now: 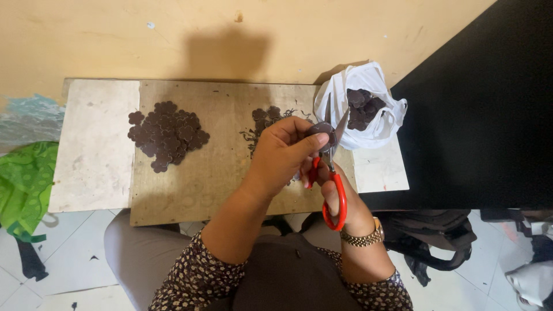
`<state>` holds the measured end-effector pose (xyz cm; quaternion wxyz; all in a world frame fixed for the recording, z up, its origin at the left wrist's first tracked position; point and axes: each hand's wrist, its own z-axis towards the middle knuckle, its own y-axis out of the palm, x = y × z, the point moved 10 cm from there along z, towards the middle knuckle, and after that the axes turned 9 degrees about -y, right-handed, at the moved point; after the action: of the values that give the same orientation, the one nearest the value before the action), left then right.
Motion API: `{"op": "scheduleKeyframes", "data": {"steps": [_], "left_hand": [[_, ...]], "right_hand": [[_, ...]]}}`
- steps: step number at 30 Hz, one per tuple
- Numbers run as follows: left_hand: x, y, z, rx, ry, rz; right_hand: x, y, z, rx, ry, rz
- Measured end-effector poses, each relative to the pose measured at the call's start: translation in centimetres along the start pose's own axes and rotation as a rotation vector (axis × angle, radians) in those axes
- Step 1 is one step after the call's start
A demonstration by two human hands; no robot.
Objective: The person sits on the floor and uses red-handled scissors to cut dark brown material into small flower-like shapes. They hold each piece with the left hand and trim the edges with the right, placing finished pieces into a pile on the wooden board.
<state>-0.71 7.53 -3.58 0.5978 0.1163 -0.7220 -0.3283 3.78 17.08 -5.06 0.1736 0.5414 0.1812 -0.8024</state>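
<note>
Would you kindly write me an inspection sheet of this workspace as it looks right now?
Surface: low wooden board against a yellow wall.
Job's things: red-handled scissors, blades open around a dark brown cut piece; pile of flower-shaped pieces; white plastic bag of dark pieces.
Clutter: dark trimmings and a smaller pile behind the hands.
Grippers: left hand pinches the piece; right hand grips the scissors.
Cables: nothing seen.
Surroundings: green cloth on the left, black bag on the tiled floor.
</note>
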Motion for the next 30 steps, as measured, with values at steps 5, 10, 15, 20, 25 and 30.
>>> {"op": "scheduleKeyframes", "data": {"steps": [5,10,15,20,25,30], "left_hand": [[0.0,-0.3,0.0,0.008,-0.01,0.024],[0.0,-1.0,0.4,0.015,0.001,0.043],[-0.5,-1.3,0.7,-0.007,-0.015,0.002],[-0.7,-1.6,0.8,0.043,0.031,-0.012],[-0.5,-1.6,0.8,0.053,0.082,-0.014],[-0.4,-1.5,0.8,0.047,0.094,-0.005]], "right_hand": [[-0.3,0.0,0.3,0.0,-0.021,-0.033],[-0.6,-0.2,0.3,-0.004,0.007,-0.066],[-0.7,-0.3,0.3,0.038,0.013,-0.045],[-0.9,-0.2,0.7,0.063,-0.043,-0.076],[-0.6,-0.3,0.7,0.095,-0.045,-0.108],[0.3,-0.6,0.5,0.121,-0.011,-0.077]]}}
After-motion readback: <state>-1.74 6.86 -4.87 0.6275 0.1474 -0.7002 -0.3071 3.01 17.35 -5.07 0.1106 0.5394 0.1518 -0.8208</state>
